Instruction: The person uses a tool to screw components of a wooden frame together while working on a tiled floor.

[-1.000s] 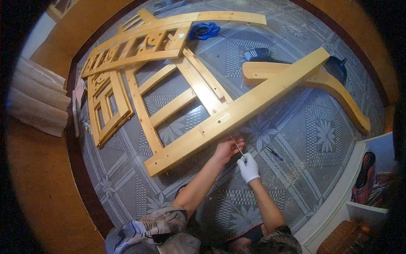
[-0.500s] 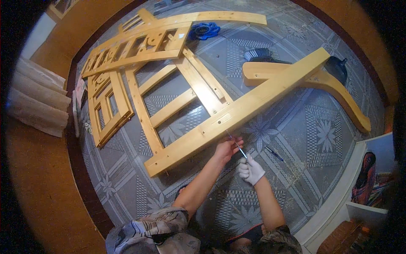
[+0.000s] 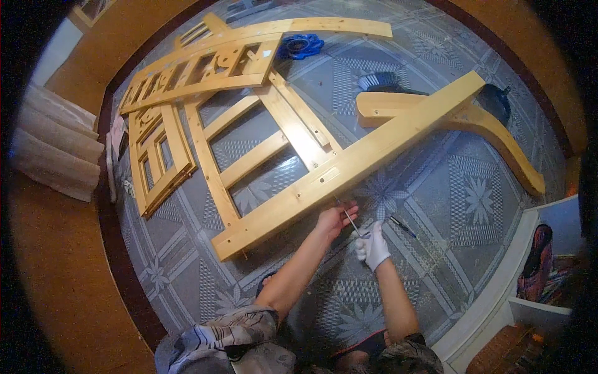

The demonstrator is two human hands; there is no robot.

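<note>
Grey patterned floor [image 3: 433,187] | wooden beam [image 3: 350,166] across | brown wall [image 3: 50,268] | pale curtain [image 3: 59,146]

The bare left hand [image 3: 334,220] reaches forward, fingers [image 3: 352,206] partly curled, while the white-gloved right hand [image 3: 372,247] closes just beside it, thumb [image 3: 378,229] extended.

The white-gloved right hand [image 3: 372,245] grips a slender metal-shafted tool [image 3: 351,221]; the bare left hand [image 3: 334,219] meets its shaft beside a straight yellow wooden beam [image 3: 355,163]. A curved yellow wooden piece [image 3: 512,151] extends toward the grey patterned floor's [image 3: 478,196] right edge.
</note>
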